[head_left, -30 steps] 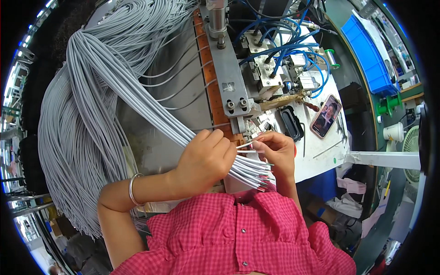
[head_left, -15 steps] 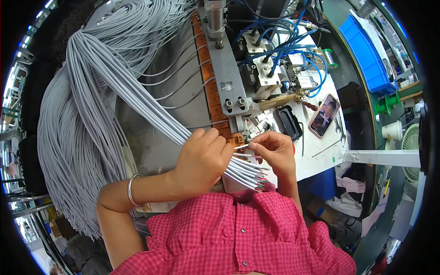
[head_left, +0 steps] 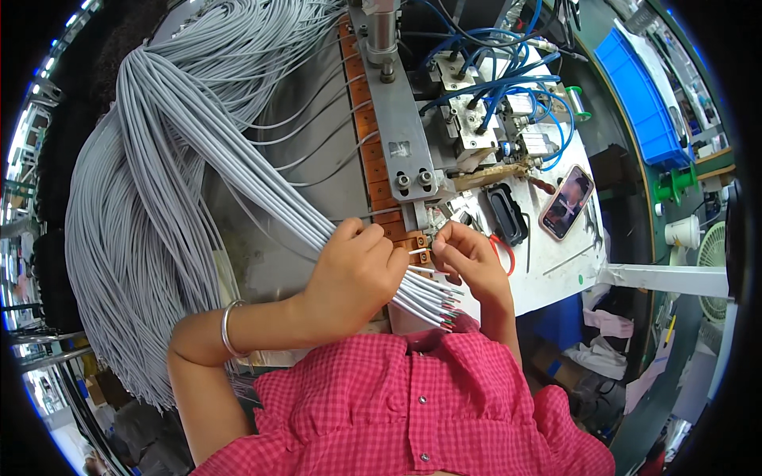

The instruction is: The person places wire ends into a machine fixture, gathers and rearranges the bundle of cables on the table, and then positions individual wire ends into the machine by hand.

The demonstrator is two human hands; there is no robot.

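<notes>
Left hand [head_left: 353, 270] is clamped round the grey cable bundle [head_left: 198, 174]; right hand [head_left: 468, 258] pinches one cable end at the machine's metal fixture [head_left: 401, 135].

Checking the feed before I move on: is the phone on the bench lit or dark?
Lit. The phone lies flat on the white bench, and its screen shows a coloured picture rather than a black face.

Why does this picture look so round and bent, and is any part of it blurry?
Head view: a fisheye lens bows straight edges near the rim, like the blue bin, and leaves black corners. The middle is sharp: left hand, right hand and grey cables show crisply. Lighting is even, with little glare.
</notes>
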